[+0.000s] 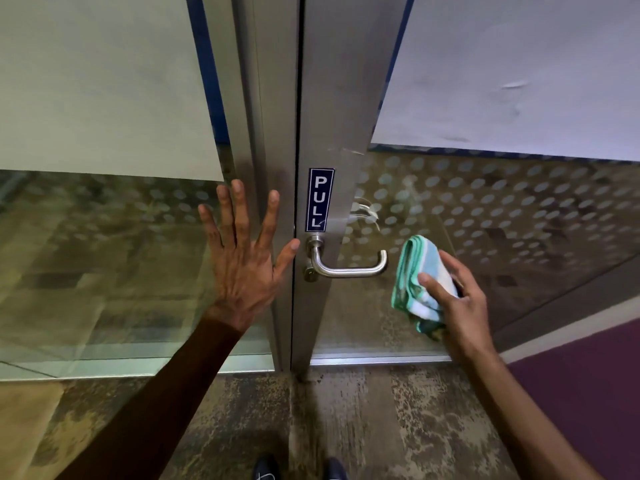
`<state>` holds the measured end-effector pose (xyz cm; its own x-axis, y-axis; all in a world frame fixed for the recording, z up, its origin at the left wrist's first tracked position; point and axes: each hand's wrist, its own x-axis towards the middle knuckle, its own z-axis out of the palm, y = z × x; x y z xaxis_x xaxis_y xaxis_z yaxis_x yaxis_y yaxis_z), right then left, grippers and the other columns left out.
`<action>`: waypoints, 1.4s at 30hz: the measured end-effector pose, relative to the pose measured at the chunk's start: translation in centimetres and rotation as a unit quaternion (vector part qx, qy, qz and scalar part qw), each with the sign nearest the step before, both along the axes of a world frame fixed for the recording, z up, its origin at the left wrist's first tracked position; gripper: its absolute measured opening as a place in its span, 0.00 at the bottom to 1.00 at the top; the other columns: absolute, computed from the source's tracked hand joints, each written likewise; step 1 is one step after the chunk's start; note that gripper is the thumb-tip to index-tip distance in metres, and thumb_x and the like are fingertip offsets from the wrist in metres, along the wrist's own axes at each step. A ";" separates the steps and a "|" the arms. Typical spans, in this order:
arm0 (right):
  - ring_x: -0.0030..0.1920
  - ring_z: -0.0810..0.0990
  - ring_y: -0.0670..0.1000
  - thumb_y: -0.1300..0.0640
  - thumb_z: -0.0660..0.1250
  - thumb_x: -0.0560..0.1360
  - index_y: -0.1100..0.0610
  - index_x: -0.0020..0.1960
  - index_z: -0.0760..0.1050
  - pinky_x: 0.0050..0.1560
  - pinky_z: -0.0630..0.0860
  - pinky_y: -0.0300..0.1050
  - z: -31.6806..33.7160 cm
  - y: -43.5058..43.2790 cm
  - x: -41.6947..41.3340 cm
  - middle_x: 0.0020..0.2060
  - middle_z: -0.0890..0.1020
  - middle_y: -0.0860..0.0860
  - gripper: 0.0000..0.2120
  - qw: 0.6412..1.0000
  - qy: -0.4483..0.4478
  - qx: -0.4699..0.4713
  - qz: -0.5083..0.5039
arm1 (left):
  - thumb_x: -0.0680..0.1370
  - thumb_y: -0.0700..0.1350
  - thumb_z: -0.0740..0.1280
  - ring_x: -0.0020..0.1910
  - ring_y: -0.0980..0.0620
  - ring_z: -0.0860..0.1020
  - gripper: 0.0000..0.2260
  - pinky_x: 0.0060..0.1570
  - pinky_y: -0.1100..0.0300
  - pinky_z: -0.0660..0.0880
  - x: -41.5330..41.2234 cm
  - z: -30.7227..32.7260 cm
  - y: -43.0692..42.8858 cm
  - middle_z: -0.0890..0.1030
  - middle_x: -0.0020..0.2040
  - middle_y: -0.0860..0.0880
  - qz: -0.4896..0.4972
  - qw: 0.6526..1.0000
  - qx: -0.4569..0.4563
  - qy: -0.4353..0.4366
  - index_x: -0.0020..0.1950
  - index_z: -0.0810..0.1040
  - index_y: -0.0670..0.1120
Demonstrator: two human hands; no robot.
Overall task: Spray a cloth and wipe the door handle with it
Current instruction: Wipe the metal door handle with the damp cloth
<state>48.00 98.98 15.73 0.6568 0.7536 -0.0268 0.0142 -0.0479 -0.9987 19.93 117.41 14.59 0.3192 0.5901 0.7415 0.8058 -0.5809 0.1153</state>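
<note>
A brushed steel lever door handle (pixel 349 268) juts from the metal door frame (pixel 332 98), just under a blue PULL sticker (pixel 319 199). My right hand (pixel 457 299) holds a folded teal and white cloth (pixel 417 282) a short way right of the handle's free end, not touching it. My left hand (pixel 242 258) is flat with fingers spread against the fixed frame to the left of the door's edge, its thumb tip near the handle's base. No spray bottle is in view.
Glass panels (pixel 519 220) with frosted dots and white film flank the metal frame. A speckled concrete floor (pixel 363 410) runs below, with purple carpet (pixel 588 393) at the right. My shoe tips (pixel 301 469) show at the bottom edge.
</note>
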 end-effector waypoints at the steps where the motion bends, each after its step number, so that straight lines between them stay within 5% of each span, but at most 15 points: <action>1: 0.61 0.85 0.57 0.59 0.77 0.74 0.46 0.68 0.79 0.58 0.84 0.62 0.1 1.0 -0.7 0.62 0.85 0.49 0.24 1.000 0.028 0.004 0.003 | 0.85 0.67 0.53 0.83 0.43 0.34 0.35 0.79 0.30 0.46 0.0 -0.1 0.1 0.28 0.83 0.47 0.000 1.000 0.006 0.005 0.85 0.42 0.54; 4: 0.62 0.83 0.62 0.60 0.74 0.77 0.50 0.69 0.78 0.61 0.81 0.67 -0.1 3.4 -3.2 0.64 0.83 0.54 0.21 0.998 0.066 0.015 0.002 | 0.84 0.67 0.53 0.83 0.43 0.34 0.36 0.79 0.31 0.43 -0.2 -0.4 0.6 0.30 0.83 0.46 -0.002 0.999 0.023 0.025 0.85 0.44 0.53; 8: 0.52 0.88 0.58 0.52 0.75 0.74 0.41 0.61 0.76 0.43 0.86 0.57 -0.7 4.7 -5.4 0.54 0.87 0.47 0.18 0.992 0.118 0.001 0.037 | 0.84 0.67 0.53 0.83 0.43 0.34 0.36 0.80 0.34 0.40 -0.3 -0.4 1.1 0.30 0.83 0.46 0.000 0.999 0.032 0.028 0.85 0.44 0.53; 12: 0.42 0.89 0.52 0.41 0.69 0.79 0.45 0.57 0.69 0.40 0.85 0.53 -0.4 6.1 -5.6 0.45 0.89 0.47 0.13 0.987 0.162 -0.013 0.016 | 0.84 0.67 0.54 0.83 0.43 0.34 0.36 0.79 0.32 0.43 -0.2 -0.2 1.2 0.30 0.83 0.47 -0.008 0.999 0.032 0.021 0.85 0.43 0.54; 17: 0.36 0.89 0.49 0.48 0.72 0.80 0.47 0.55 0.66 0.31 0.83 0.44 -0.3 8.0 -7.5 0.47 0.85 0.55 0.14 0.981 0.176 -0.046 -0.074 | 0.84 0.67 0.54 0.83 0.44 0.34 0.36 0.79 0.33 0.42 -0.3 -0.2 1.7 0.29 0.83 0.47 -0.009 0.999 0.037 0.012 0.85 0.42 0.54; 22: 0.53 0.87 0.63 0.50 0.73 0.79 0.65 0.63 0.77 0.50 0.85 0.58 -0.9 8.9 -9.7 0.54 0.86 0.62 0.20 0.964 0.197 -0.047 -0.170 | 0.84 0.67 0.56 0.83 0.45 0.33 0.37 0.80 0.34 0.40 -0.5 0.0 2.4 0.28 0.83 0.48 -0.013 0.999 0.041 0.005 0.85 0.40 0.55; 28: 0.40 0.88 0.51 0.49 0.71 0.81 0.59 0.60 0.77 0.36 0.84 0.48 -1.6 9.3 -12.8 0.50 0.87 0.57 0.16 0.945 0.216 -0.024 -0.243 | 0.84 0.67 0.53 0.83 0.46 0.31 0.36 0.79 0.34 0.39 -0.9 0.2 2.7 0.26 0.82 0.50 -0.032 0.999 0.042 0.009 0.84 0.37 0.57; 33: 0.54 0.87 0.61 0.47 0.68 0.82 0.56 0.64 0.72 0.56 0.83 0.66 -1.7 10.1 -16.2 0.57 0.85 0.60 0.17 0.933 0.237 0.007 -0.269 | 0.85 0.66 0.52 0.83 0.46 0.32 0.35 0.78 0.36 0.33 -1.4 0.1 2.6 0.28 0.83 0.50 -0.031 0.997 0.070 0.007 0.84 0.38 0.57; 36: 0.57 0.85 0.64 0.47 0.68 0.82 0.56 0.68 0.70 0.59 0.81 0.68 -1.9 10.5 -17.9 0.60 0.84 0.61 0.19 0.929 0.249 0.025 -0.272 | 0.85 0.66 0.51 0.83 0.45 0.33 0.34 0.78 0.35 0.34 -1.8 0.0 2.5 0.29 0.83 0.50 -0.042 0.996 0.076 0.005 0.85 0.40 0.56; 38: 0.57 0.86 0.63 0.48 0.68 0.83 0.55 0.71 0.69 0.54 0.84 0.64 -2.0 10.6 -18.7 0.62 0.83 0.61 0.21 0.927 0.263 0.041 -0.263 | 0.85 0.66 0.51 0.83 0.45 0.34 0.33 0.78 0.35 0.34 -2.1 -0.1 2.7 0.30 0.84 0.49 -0.047 0.995 0.083 0.006 0.85 0.41 0.55; 40: 0.51 0.89 0.54 0.49 0.68 0.83 0.55 0.71 0.69 0.41 0.87 0.49 -2.2 10.4 -19.2 0.61 0.84 0.59 0.20 0.924 0.287 0.059 -0.245 | 0.85 0.65 0.51 0.84 0.44 0.35 0.33 0.78 0.34 0.34 -2.3 -0.1 2.9 0.31 0.84 0.48 -0.047 0.995 0.086 0.007 0.85 0.43 0.55; 42: 0.49 0.89 0.49 0.49 0.68 0.83 0.55 0.68 0.70 0.38 0.85 0.41 -2.7 10.2 -19.5 0.59 0.85 0.57 0.17 0.933 0.277 0.051 -0.225 | 0.85 0.65 0.51 0.84 0.44 0.35 0.33 0.78 0.34 0.35 -2.4 -0.1 3.1 0.32 0.84 0.48 -0.048 0.995 0.086 0.003 0.85 0.44 0.54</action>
